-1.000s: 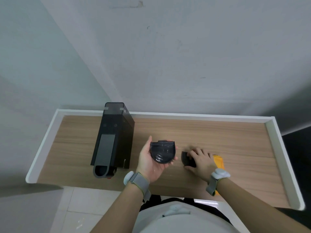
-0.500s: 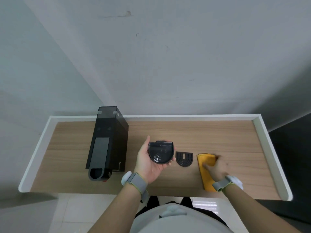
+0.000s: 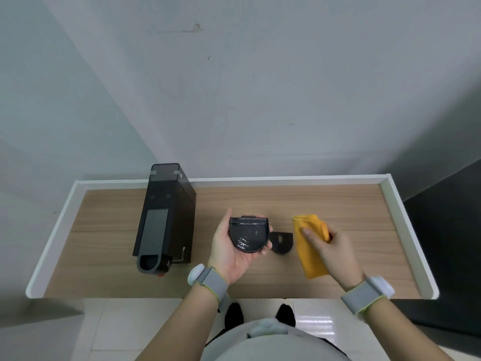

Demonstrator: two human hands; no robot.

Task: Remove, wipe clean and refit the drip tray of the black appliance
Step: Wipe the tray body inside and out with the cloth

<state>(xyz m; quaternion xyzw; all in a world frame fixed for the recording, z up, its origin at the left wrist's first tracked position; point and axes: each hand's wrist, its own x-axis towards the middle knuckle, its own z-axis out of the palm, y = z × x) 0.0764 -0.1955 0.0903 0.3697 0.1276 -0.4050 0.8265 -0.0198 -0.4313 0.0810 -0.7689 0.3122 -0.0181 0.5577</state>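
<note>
Head-worn view, steeply down, close.

One black appliance (image 3: 166, 217) at nine o'clock, one drip tray (image 3: 248, 234), one grille (image 3: 282, 243), one yellow cloth (image 3: 311, 254) at three o'clock. One left hand (image 3: 229, 254), one right hand (image 3: 335, 248), two wristbands (image 3: 209, 280) (image 3: 367, 293), one table (image 3: 286, 199).

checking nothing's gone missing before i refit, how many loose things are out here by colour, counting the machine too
black: 3 (appliance, drip tray in the left hand, flat grille insert on the table)
orange-yellow: 1 (cloth in the right hand)
total: 4
</note>
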